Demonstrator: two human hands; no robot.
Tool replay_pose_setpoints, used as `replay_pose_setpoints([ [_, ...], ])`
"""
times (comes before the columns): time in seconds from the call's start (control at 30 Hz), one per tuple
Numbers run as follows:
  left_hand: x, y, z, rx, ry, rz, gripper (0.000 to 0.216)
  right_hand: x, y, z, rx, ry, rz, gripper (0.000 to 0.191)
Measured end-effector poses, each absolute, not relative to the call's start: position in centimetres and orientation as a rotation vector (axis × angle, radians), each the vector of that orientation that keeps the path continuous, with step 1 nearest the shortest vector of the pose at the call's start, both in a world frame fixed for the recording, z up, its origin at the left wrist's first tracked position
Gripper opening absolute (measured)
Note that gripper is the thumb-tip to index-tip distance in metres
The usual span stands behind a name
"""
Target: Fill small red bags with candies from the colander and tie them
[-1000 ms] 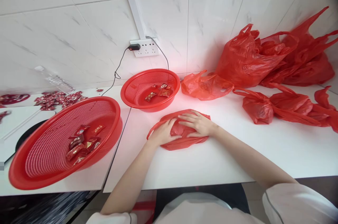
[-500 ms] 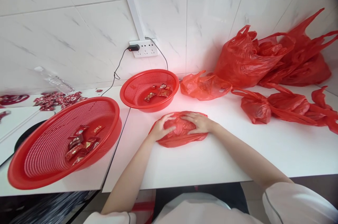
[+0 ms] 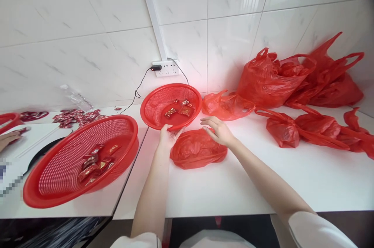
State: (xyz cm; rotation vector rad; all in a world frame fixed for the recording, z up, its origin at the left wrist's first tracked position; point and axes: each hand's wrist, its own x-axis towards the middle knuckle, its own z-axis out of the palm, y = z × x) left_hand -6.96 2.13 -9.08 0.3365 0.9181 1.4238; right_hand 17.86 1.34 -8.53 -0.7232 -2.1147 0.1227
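A flattened red plastic bag (image 3: 198,149) lies on the white counter in front of me. My left hand (image 3: 167,136) has its fingers closed on the near rim of a small red mesh basket (image 3: 171,104) that holds a few red candy packets (image 3: 179,109). My right hand (image 3: 217,130) hovers open over the far edge of the flattened bag, fingers spread, holding nothing.
A larger red basket (image 3: 80,159) with several packets sits at the left. Filled and knotted red bags (image 3: 295,80) are piled at the back right. A wall socket (image 3: 164,68) with a plugged cable is behind the small basket. Another person's hand (image 3: 8,138) shows at the far left.
Both hands have lifted off the flattened bag. My left hand moved forward onto the small basket's rim; my right hand rose above the bag. The camera tilted up.
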Motion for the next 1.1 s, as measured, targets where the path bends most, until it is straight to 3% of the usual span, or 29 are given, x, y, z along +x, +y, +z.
replay_pose_setpoints([
  [0.33,-5.3,0.3,-10.8,0.538,0.886,1.448,0.012,16.9,1.5,-3.0,-0.858,-1.994,0.197,0.027],
  [0.6,-3.4,-1.5,-10.3,0.818,0.811,1.405,0.023,16.5,2.0,-5.3,-0.929,-2.206,0.250,0.034],
  [0.83,-2.1,-2.3,-10.6,0.793,0.831,1.373,0.030,15.0,1.4,-6.7,-0.870,-2.463,0.313,0.063],
  [1.1,-3.3,-1.2,-10.5,0.790,0.833,1.445,0.031,15.6,1.6,-6.0,-0.717,-2.243,0.530,0.022],
])
